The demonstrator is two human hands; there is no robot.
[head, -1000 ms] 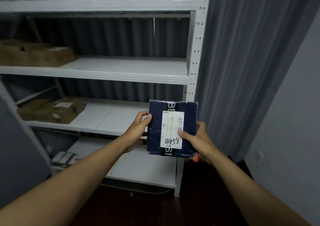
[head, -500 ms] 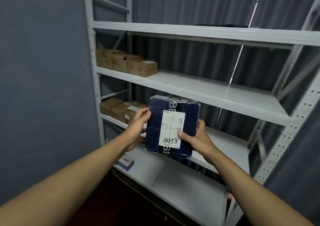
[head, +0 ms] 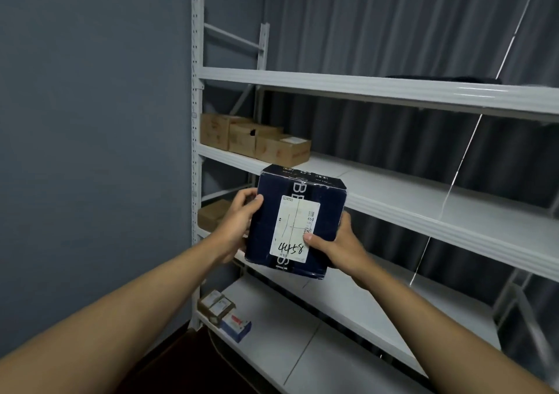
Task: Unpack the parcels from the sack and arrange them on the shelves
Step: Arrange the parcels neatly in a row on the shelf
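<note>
Both hands are clamping a dark blue parcel in front of the shelves: left hand curling round its left edge, right hand gripping its right edge, thumb pressing the label. Bare shelf is stretching rightward beyond the cardboard boxes.

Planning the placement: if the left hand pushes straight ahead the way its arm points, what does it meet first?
Probably the brown box on the shelf just beyond the left hand, which grips the navy parcel. Depth is unclear.

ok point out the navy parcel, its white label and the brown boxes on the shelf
navy parcel (head: 325,206), head view, dark front face.
white label (head: 295,227), head view, middle of the sticker.
brown boxes (head: 281,151), head view, front of the right box.
</note>
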